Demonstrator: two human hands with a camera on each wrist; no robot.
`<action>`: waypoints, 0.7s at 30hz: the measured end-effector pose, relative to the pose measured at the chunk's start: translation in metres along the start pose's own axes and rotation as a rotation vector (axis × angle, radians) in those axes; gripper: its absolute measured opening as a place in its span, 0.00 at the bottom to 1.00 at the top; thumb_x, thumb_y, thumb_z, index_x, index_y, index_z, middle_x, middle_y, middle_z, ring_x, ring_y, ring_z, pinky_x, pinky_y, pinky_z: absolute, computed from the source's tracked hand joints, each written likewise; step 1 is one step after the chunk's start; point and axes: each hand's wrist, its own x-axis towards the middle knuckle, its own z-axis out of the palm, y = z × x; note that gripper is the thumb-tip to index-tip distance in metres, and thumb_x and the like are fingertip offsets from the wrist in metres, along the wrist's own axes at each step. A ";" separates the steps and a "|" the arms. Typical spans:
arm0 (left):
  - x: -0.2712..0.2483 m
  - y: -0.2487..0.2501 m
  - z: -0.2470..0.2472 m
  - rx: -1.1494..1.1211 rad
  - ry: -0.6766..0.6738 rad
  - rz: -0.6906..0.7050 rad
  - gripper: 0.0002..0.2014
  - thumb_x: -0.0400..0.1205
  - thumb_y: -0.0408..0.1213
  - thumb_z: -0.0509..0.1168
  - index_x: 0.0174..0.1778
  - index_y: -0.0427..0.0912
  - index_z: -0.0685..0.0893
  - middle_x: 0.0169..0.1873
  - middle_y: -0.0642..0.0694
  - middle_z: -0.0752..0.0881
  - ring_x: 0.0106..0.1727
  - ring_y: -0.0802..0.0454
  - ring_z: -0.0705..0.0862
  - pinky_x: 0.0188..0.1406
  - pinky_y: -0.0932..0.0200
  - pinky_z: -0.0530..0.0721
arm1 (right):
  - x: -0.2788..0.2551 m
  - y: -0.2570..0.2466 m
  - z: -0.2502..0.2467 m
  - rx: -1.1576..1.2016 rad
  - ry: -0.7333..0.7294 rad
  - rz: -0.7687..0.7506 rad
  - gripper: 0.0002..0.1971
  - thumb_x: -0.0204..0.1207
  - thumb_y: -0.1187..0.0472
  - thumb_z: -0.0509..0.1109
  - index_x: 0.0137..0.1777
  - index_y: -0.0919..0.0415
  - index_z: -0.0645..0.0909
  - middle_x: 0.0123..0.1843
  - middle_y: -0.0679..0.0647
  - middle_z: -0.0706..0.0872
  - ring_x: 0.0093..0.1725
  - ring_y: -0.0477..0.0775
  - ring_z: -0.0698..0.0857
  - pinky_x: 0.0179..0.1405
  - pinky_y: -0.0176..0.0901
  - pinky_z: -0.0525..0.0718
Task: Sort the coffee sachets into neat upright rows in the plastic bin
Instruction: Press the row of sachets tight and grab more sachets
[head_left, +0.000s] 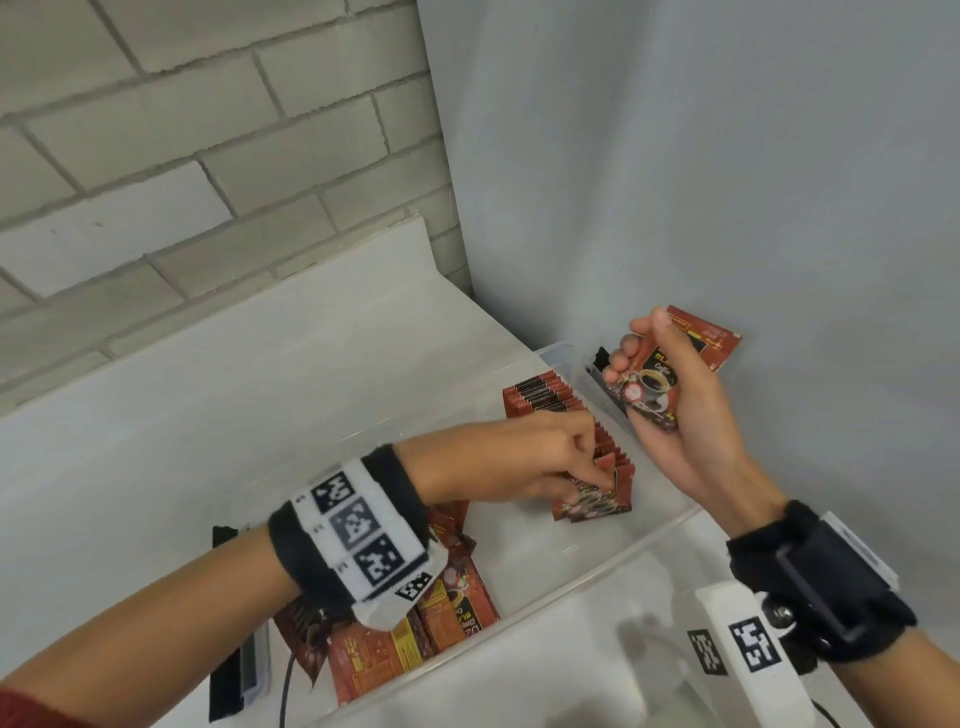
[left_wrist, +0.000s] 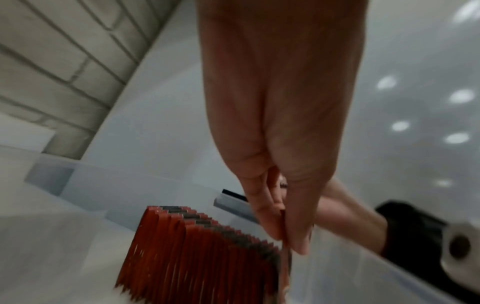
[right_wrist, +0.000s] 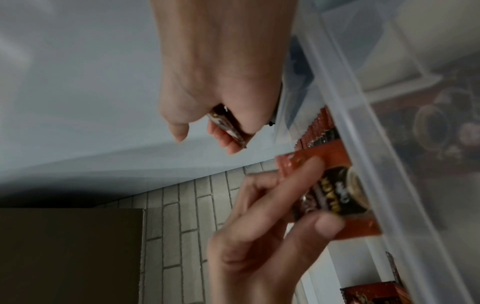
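Note:
A clear plastic bin (head_left: 597, 567) holds a row of upright red coffee sachets (head_left: 545, 399) along its far right side. My left hand (head_left: 597, 483) reaches into the bin and pinches the top of one sachet (head_left: 592, 506) at the near end of that row (left_wrist: 202, 257). In the left wrist view, thumb and fingers of my left hand (left_wrist: 288, 240) close on the sachet's top edge. My right hand (head_left: 639, 364) hovers above the bin's far right edge and grips a small fan of sachets (head_left: 657, 397). Loose sachets (head_left: 415, 639) lie flat in the bin's near left end.
The bin stands on a white counter (head_left: 260, 374) in a corner, with a brick wall behind and a smooth grey wall (head_left: 727, 182) to the right. Black latches (head_left: 228, 623) sit on the bin's ends. A dark cable (head_left: 285, 691) runs by the near left corner.

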 end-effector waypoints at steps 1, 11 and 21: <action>0.004 -0.001 0.005 0.048 -0.003 0.024 0.17 0.80 0.28 0.67 0.66 0.36 0.83 0.47 0.37 0.76 0.46 0.55 0.68 0.43 0.67 0.68 | 0.000 0.000 0.000 -0.003 -0.001 0.003 0.09 0.74 0.52 0.70 0.43 0.59 0.81 0.34 0.52 0.80 0.34 0.47 0.81 0.38 0.37 0.83; 0.026 -0.006 0.032 0.359 0.209 0.211 0.12 0.70 0.22 0.76 0.48 0.31 0.86 0.32 0.40 0.74 0.32 0.45 0.75 0.24 0.57 0.70 | 0.000 0.000 -0.001 0.032 -0.016 0.030 0.12 0.80 0.51 0.66 0.46 0.61 0.80 0.36 0.54 0.79 0.35 0.49 0.80 0.39 0.38 0.83; 0.022 -0.008 0.041 0.437 0.228 0.164 0.14 0.71 0.32 0.77 0.52 0.39 0.89 0.39 0.40 0.77 0.41 0.44 0.76 0.32 0.53 0.77 | -0.001 -0.001 -0.001 0.121 -0.041 0.074 0.15 0.78 0.52 0.61 0.50 0.64 0.80 0.37 0.56 0.79 0.37 0.51 0.78 0.37 0.39 0.82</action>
